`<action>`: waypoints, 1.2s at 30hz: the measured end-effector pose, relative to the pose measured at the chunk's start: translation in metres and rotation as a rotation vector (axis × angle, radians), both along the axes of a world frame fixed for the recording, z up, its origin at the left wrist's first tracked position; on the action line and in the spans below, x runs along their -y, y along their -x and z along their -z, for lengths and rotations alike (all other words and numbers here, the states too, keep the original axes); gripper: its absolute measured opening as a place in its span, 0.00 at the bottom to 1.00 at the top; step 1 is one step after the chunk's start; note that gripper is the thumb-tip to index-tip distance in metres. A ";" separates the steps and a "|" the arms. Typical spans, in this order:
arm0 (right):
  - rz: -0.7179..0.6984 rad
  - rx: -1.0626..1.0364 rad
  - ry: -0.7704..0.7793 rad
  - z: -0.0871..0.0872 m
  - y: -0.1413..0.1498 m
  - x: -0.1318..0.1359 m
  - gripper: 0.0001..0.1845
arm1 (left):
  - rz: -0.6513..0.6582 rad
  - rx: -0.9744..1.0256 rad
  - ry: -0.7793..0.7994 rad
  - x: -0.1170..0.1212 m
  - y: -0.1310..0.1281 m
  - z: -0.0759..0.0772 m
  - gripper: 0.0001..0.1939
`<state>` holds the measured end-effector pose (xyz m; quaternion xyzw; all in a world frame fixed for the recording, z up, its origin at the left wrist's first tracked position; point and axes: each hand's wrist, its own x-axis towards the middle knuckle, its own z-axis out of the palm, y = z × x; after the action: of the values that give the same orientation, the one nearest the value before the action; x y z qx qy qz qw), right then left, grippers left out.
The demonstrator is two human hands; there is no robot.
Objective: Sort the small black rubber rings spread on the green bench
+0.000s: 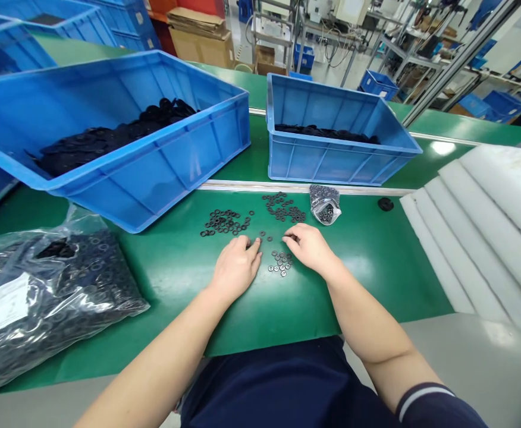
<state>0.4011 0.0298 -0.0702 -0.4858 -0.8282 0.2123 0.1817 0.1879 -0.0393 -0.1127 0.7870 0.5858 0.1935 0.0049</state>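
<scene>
Navy shirt; black rings between left hand and right hand, each curled, hold unclear

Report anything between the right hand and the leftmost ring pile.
At least two loose rings lie on the table between the right hand and that pile; the left hand is beside that path, on the near side.

Small dark rings lie in three loose clusters
</scene>
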 end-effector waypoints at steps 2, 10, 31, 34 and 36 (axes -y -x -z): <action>0.022 -0.021 -0.006 -0.002 -0.007 -0.001 0.06 | 0.027 0.058 -0.014 -0.001 0.001 0.000 0.18; 0.383 -0.044 -0.129 -0.003 -0.049 -0.027 0.09 | -0.002 0.100 0.000 -0.004 -0.002 0.000 0.22; 0.539 0.480 -0.003 0.006 -0.039 -0.071 0.28 | 0.323 0.083 0.172 0.016 -0.043 -0.005 0.51; 0.526 0.509 -0.033 0.008 -0.035 -0.071 0.27 | 0.231 0.036 0.176 0.003 -0.062 -0.003 0.50; 0.535 0.517 -0.059 0.010 -0.033 -0.069 0.26 | 0.179 0.032 0.182 -0.011 -0.076 -0.004 0.48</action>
<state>0.4343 0.0989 -0.0799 -0.7171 -0.6963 0.0037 0.0296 0.2634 -0.0287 -0.1092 0.8291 0.5284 0.1508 0.1028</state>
